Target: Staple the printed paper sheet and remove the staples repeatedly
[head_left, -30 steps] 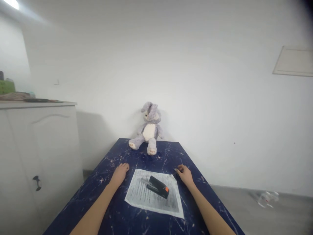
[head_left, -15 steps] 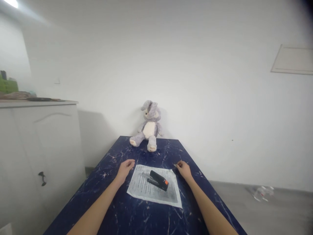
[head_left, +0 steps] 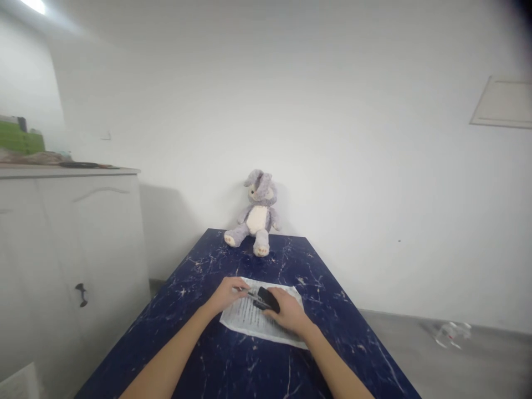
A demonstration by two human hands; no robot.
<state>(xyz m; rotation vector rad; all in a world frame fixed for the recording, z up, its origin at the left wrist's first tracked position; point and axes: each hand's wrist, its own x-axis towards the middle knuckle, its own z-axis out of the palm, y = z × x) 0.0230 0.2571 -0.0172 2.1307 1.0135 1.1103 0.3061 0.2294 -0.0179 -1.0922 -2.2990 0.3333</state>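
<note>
A black stapler (head_left: pixel 268 297) lies on a printed sheet of paper (head_left: pixel 243 320), with a thin metal strip (head_left: pixel 253 298) sticking out from its left end. My right hand (head_left: pixel 288 311) is closed over the stapler's body from the right, covering the end with the orange mark. From the left, my left hand (head_left: pixel 230 292) reaches over the paper's upper corner, its fingers pinched at the tip of the metal strip. Both hands are close together above the sheet. The paper's right part is hidden under my right hand.
A dark blue marbled table (head_left: pixel 233 366) holds the paper. At its far end a grey plush rabbit (head_left: pixel 257 216) sits against the white wall. A white cabinet (head_left: pixel 103 238) stands left, with green boxes (head_left: pixel 20 137) on top. Clear plastic items (head_left: pixel 453 334) lie on the floor to the right.
Both hands have come inward from the paper's sides. My right hand has closed over the stapler, and my left fingers have reached its metal strip. The view has shifted slightly.
</note>
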